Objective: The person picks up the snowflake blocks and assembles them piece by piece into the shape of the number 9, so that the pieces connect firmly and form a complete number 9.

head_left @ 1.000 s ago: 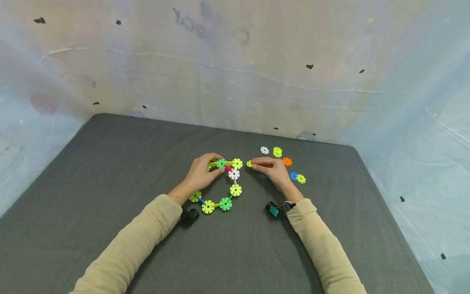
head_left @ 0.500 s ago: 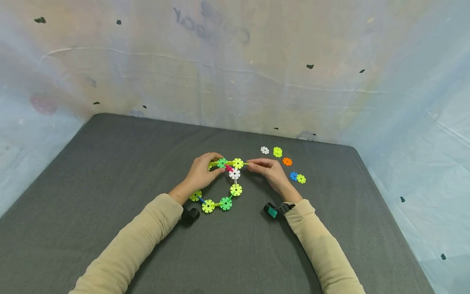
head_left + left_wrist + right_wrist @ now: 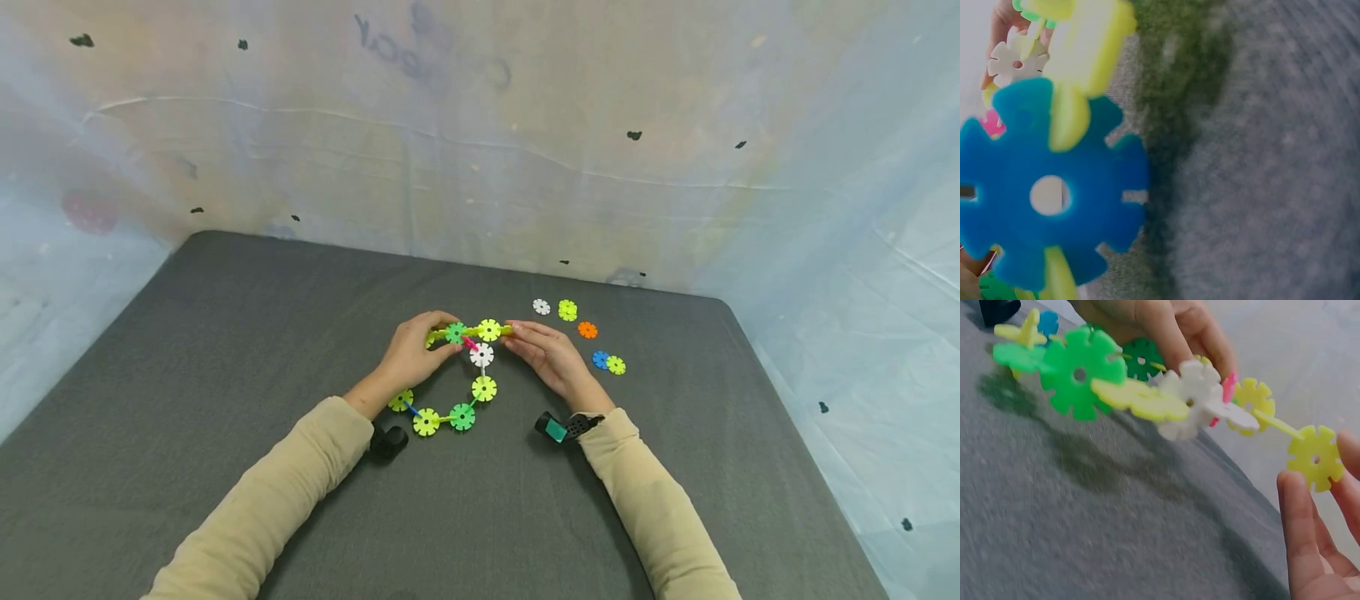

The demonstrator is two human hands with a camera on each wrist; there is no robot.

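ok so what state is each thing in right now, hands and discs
Left hand: holding the disc chain
Right hand: pinching the end yellow disc
Disc chain: pieces joined, curved
End yellow disc: meeting the chain's tip; how firmly, can't tell
Loose white disc: flat, apart
Orange disc: flat, apart
Far yellow discs: flat, seemingly overlapping
Blue disc: flat, touching the near yellow disc

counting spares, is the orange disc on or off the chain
Off: in head view, the orange disc lies on the table, apart from the chain.

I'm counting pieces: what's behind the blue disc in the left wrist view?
Beyond the blue disc, parts of a white disc, a pink piece and a green disc show; what its face covers is hidden.
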